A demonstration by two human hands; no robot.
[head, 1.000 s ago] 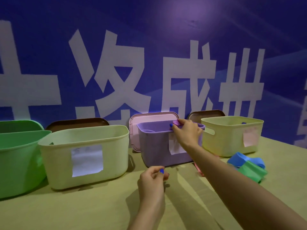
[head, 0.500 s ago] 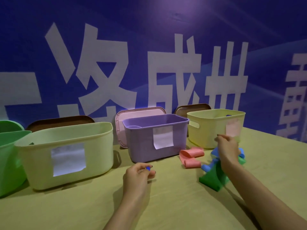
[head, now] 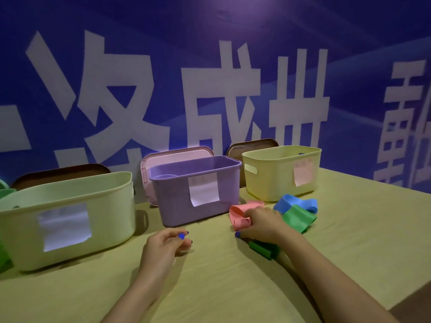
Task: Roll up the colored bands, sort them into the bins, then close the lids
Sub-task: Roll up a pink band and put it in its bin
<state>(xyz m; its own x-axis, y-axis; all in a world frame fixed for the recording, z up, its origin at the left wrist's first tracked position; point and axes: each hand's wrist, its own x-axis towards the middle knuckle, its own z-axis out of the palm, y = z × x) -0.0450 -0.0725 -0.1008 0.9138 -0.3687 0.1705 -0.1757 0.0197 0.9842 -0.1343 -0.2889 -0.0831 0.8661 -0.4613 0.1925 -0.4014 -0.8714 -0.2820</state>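
The right hand (head: 263,223) has its fingers (head: 248,215) curled around the pink band (head: 239,216), pinching it on the surface (head: 349,241) just in front of the purple bin (head: 198,190), with a green band (head: 299,217) and a blue band (head: 293,202) touching each other just to its right. The left hand (head: 163,247) hovers beside it, fingers loosely curled and holding nothing. Four open bins show: purple, yellow bin (head: 279,173), pale green bin (head: 67,217), and a green bin (head: 4,255) at the edge; three lids lean behind, one pink lid (head: 163,157) and two brown.
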